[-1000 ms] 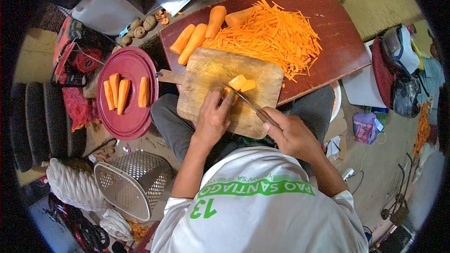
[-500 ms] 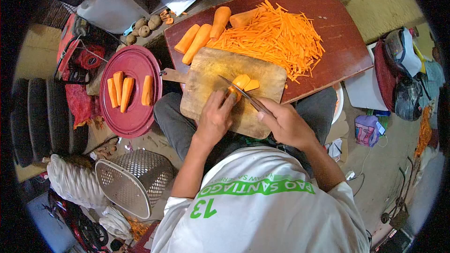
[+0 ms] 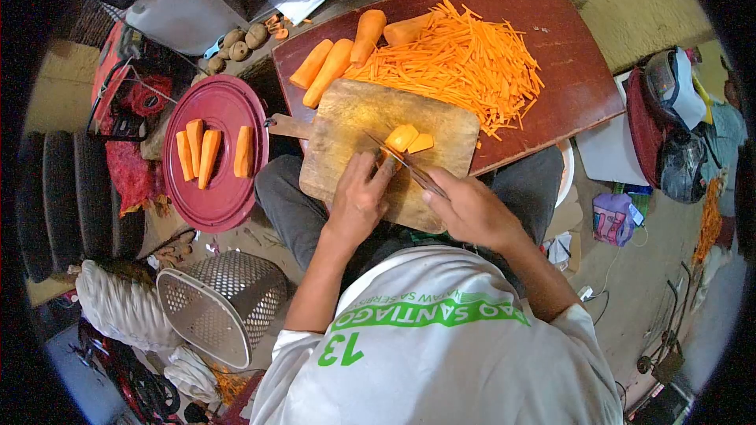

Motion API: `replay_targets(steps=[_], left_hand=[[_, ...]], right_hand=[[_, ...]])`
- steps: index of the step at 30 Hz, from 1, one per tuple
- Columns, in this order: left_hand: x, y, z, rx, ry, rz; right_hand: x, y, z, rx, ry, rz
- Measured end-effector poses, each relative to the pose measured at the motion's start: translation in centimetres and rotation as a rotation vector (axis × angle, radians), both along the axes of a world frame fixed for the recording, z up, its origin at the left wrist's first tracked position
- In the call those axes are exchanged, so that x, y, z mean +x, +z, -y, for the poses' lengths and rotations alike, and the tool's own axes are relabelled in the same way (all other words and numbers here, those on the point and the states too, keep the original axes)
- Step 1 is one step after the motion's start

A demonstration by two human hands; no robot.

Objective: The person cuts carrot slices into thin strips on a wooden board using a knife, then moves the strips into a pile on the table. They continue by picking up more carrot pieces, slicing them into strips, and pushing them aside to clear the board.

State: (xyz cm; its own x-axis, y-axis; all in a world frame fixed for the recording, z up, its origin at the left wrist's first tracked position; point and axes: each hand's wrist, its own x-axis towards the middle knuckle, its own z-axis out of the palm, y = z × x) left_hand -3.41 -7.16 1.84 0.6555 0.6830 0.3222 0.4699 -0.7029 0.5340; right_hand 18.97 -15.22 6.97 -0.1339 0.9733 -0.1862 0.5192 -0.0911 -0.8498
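Knife (image 3: 403,160) angles across board (image 3: 346,134), inside its edges.

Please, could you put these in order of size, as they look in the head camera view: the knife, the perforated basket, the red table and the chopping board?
1. Red table, the largest
2. Chopping board
3. Perforated basket
4. Knife, the smallest

Perforated basket (image 3: 206,307), tilted on the floor, near a bulging white sack (image 3: 122,307). Black tires (image 3: 59,197), in a row, near red netting (image 3: 126,169). Purple bag (image 3: 613,219), on the floor, near a white box (image 3: 610,149).
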Motion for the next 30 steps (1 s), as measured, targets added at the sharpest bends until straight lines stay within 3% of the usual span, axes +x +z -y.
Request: replay_targets(steps=[1, 4, 7, 10, 13, 16, 22, 25, 30], left_hand=[[0.1, 0.0, 0.0, 0.010, -0.004, 0.010], [0.2, 0.1, 0.0, 0.020, 0.003, 0.008], [0.3, 0.1, 0.1, 0.023, 0.014, 0.020], [0.2, -0.1, 0.1, 0.044, 0.023, 0.034], [-0.1, -0.2, -0.1, 0.042, 0.011, 0.020], [-0.2, -0.8, -0.1, -0.019, 0.008, -0.016], [-0.2, -0.4, -0.1, 0.031, 0.008, -0.002], [-0.2, -0.3, 0.1, -0.022, 0.012, -0.032], [0.0, 0.0, 0.1, 0.043, 0.014, 0.006]], right_hand=[[-0.3, -1.0, -0.7, 0.095, -0.008, -0.004], [0.0, -1.6, -2.8, -0.081, 0.077, 0.156], [0.4, -1.2, -3.0, -0.099, 0.072, 0.145], [0.8, 0.7, -1.3, -0.071, 0.004, -0.077], [1.1, 1.9, 0.6, 0.013, -0.035, -0.061], [1.4, 3.3, 1.4, -0.108, -0.010, -0.026], [0.6, 3.5, 1.2, -0.103, -0.009, -0.027], [0.4, 1.5, 0.3, -0.001, 0.036, -0.006], [-0.6, -0.8, -2.7, -0.090, 0.065, 0.129]])
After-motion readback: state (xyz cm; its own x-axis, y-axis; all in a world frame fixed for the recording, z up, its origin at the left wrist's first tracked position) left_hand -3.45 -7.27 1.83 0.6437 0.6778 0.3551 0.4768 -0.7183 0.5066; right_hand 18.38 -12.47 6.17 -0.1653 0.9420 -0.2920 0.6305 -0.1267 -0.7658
